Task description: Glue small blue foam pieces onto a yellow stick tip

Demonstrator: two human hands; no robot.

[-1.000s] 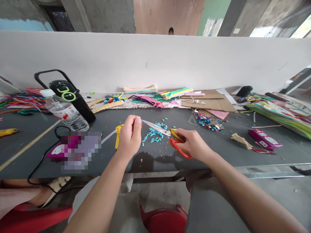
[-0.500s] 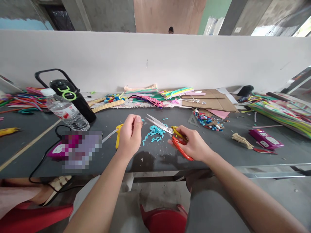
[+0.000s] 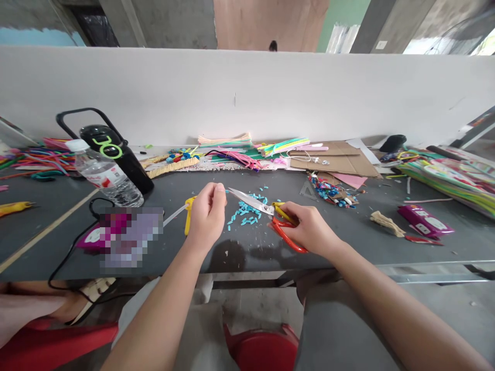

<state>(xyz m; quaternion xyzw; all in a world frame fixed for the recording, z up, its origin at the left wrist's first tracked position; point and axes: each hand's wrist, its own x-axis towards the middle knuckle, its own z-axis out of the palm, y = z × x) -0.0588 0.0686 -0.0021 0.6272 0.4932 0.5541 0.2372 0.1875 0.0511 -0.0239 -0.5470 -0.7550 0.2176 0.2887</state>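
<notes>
My left hand (image 3: 208,211) is closed in a pinch, with a tiny bit of blue at its fingertips; the rest of what it holds is hidden. My right hand (image 3: 307,226) grips scissors (image 3: 265,208) with red and yellow handles. Their blades look nearly closed and point left, the tips close to my left fingertips. Under and behind the blades, a pile of small blue pieces (image 3: 247,211) is spread on the dark table (image 3: 247,250). A yellow glue gun (image 3: 188,214) with a clear stick lies just left of my left hand.
A clear water bottle (image 3: 112,178) and a black flask (image 3: 133,165) stand at the left. Bundles of coloured stems (image 3: 284,147) and cardboard (image 3: 334,158) lie along the white partition (image 3: 247,93). A purple packet (image 3: 424,221) is at the right. Another person's foot (image 3: 73,309) shows below left.
The scissor blades have come together and their tips are nearer my left fingertips. My left hand has stayed almost in place.
</notes>
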